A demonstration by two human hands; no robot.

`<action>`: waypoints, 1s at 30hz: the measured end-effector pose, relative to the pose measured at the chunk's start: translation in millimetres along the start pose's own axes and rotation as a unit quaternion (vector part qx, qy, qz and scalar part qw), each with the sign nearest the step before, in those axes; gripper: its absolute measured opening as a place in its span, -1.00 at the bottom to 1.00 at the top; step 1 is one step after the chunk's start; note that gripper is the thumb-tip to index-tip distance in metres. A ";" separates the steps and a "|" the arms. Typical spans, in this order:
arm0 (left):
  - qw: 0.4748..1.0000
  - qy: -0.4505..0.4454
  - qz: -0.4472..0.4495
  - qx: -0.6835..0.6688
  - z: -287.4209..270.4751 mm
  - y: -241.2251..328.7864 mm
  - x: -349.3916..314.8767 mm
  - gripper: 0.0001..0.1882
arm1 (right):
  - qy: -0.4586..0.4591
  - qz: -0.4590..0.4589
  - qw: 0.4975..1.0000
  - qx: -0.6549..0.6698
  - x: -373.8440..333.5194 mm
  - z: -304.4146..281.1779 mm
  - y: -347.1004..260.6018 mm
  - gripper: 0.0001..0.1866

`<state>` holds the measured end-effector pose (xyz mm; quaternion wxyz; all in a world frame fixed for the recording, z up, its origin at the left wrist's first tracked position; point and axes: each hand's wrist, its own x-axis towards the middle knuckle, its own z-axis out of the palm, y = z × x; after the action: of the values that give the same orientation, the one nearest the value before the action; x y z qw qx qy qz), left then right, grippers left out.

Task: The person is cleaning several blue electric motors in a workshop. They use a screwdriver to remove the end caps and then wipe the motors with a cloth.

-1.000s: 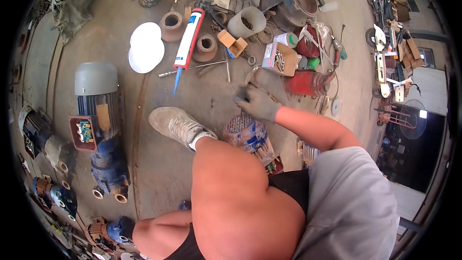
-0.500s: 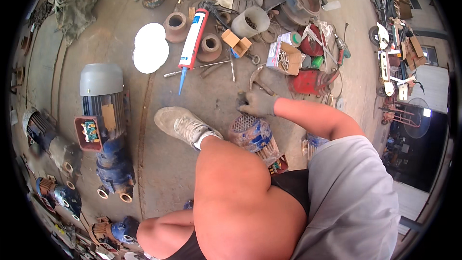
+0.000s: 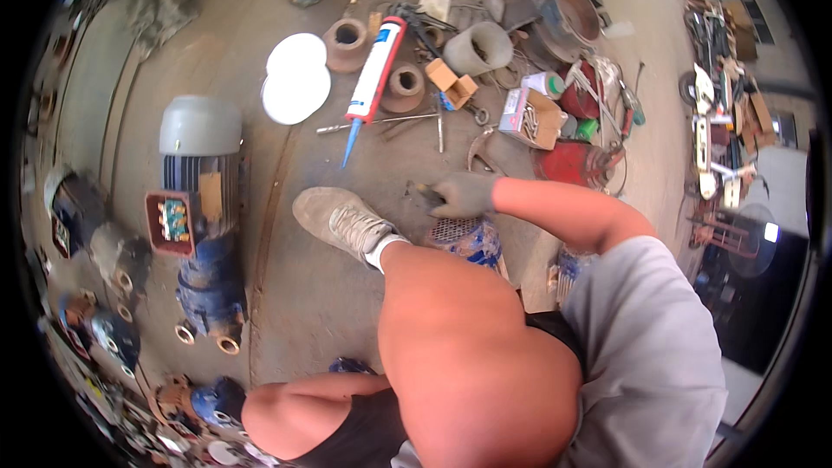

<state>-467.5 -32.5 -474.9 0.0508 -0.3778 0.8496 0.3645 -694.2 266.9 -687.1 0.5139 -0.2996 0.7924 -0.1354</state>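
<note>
My right hand, in a grey glove with darkened fingertips, is held low over the floor. Its fingers are curled together; whatever they hold, if anything, is too small and blurred to name. Just below it is the mesh end of a worn blue motor, mostly covered by my knee. Whether the hand touches that mesh I cannot tell. A hammer lies beyond the hand. Left of it rests my shoe. Farther off is a red-and-white sealant tube with a blue nozzle, in a caulking gun. My left hand is out of sight.
A large grey-and-blue motor with an uncovered terminal box stands at left, with several smaller motors behind it. White discs, rusty collars, a plastic cup, a box of bolts and a red container lie ahead.
The whole view has shifted, so floor things appear farther right. My right hand has moved slightly left relative to the hammer. My knee now covers more of the worn blue motor.
</note>
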 end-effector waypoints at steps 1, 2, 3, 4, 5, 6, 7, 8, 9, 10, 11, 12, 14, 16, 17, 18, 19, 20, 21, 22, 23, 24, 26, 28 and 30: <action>1.000 0.013 -0.015 0.004 -0.6 -12.4 -0.3 -0.81 | 0.005 -0.017 1.000 -0.018 -9.6 7.1 10.4 -0.41; 0.999 0.025 -0.033 0.013 -1.1 -26.1 -2.9 -0.81 | -0.002 -0.013 1.000 -0.012 -15.5 8.6 10.3 -0.42; 0.998 0.037 -0.052 0.020 -3.2 -39.2 -4.9 -0.81 | -0.012 -0.010 1.000 -0.006 -19.5 7.0 3.5 -0.42; 0.996 0.046 -0.067 0.020 -3.2 -51.8 -7.3 -0.81 | -0.019 0.001 1.000 -0.004 -21.9 4.1 -0.9 -0.42; 0.995 0.054 -0.083 0.022 -3.1 -63.6 -11.6 -0.80 | -0.020 -0.006 0.999 -0.032 -13.7 8.1 -2.5 -0.43; 0.993 0.059 -0.097 0.020 -1.1 -73.9 -14.8 -0.80 | -0.019 -0.009 0.998 -0.061 -3.4 13.5 -3.4 -0.44; 0.992 0.064 -0.111 0.018 1.1 -84.0 -18.1 -0.80 | -0.018 -0.013 0.996 -0.089 6.9 19.1 -4.7 -0.45; 0.989 0.070 -0.126 0.021 3.0 -94.5 -22.4 -0.79 | -0.055 0.032 0.992 -0.107 27.7 23.4 -15.6 -0.45; 0.987 0.078 -0.140 0.025 2.7 -100.4 -28.0 -0.79 | -0.091 0.077 0.985 -0.126 49.4 23.7 -31.9 -0.46; 0.984 0.084 -0.153 0.031 0.0 -107.2 -30.9 -0.79 | -0.126 0.122 0.974 -0.144 60.7 26.9 -41.2 -0.46; 0.982 0.081 -0.168 0.026 6.1 -117.2 -37.7 -0.78 | -0.117 0.133 0.972 -0.152 61.9 34.3 -34.0 -0.47; 0.981 0.082 -0.176 0.026 5.9 -122.4 -40.1 -0.78 | -0.103 0.142 0.972 -0.156 61.0 37.9 -31.8 -0.48; 0.979 0.082 -0.187 0.023 7.4 -132.8 -43.8 -0.77 | -0.082 0.152 0.974 -0.144 55.1 45.2 -25.0 -0.49; 0.975 0.090 -0.202 0.020 10.9 -143.9 -50.0 -0.77 | -0.062 0.139 0.980 -0.128 59.9 40.2 -30.2 -0.49; 0.974 0.091 -0.208 0.022 11.4 -148.6 -53.1 -0.76 | -0.024 0.122 0.985 -0.119 63.3 40.0 -32.4 -0.49; 0.974 0.090 -0.209 0.021 11.6 -150.7 -53.2 -0.76 | 0.016 0.108 0.988 -0.106 63.1 39.9 -34.1 -0.49; 0.974 0.090 -0.208 0.020 13.1 -152.2 -53.5 -0.76 | 0.057 0.095 0.990 -0.092 62.7 39.9 -35.5 -0.50; 0.974 0.088 -0.207 0.018 13.7 -153.6 -52.8 -0.75 | 0.051 0.107 0.988 -0.098 65.4 37.0 -35.6 -0.51; 0.975 0.089 -0.204 0.018 13.1 -156.4 -51.6 -0.75 | 0.049 0.117 0.987 -0.103 71.6 28.9 -39.9 -0.51; 0.975 0.088 -0.204 0.019 13.5 -158.8 -50.4 -0.74 | 0.047 0.127 0.985 -0.107 72.6 23.4 -43.5 -0.52; 0.975 0.090 -0.203 0.022 13.2 -160.7 -51.5 -0.74 | 0.078 0.098 0.989 -0.073 62.6 21.4 -45.4 -0.55; 0.974 0.092 -0.204 0.020 13.1 -163.7 -51.3 -0.74 | 0.114 0.066 0.990 -0.043 50.0 14.4 -46.5 -0.57; 0.974 0.095 -0.205 0.022 12.6 -170.2 -49.9 -0.73 | 0.146 0.078 0.985 0.055 22.6 6.1 -42.0 -0.60; 0.972 0.101 -0.209 0.025 11.1 -177.9 -51.1 -0.72 | 0.137 0.162 0.959 0.189 -5.8 -1.7 -27.6 -0.63; 0.972 0.100 -0.213 0.026 10.7 -184.8 -51.0 -0.71 | 0.168 0.144 0.935 0.276 -35.0 9.3 14.7 -0.65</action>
<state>-307.9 -77.5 -571.6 0.0516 -0.5832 0.7596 0.2833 -680.5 300.8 -673.2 0.4497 -0.0019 0.8332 -0.3218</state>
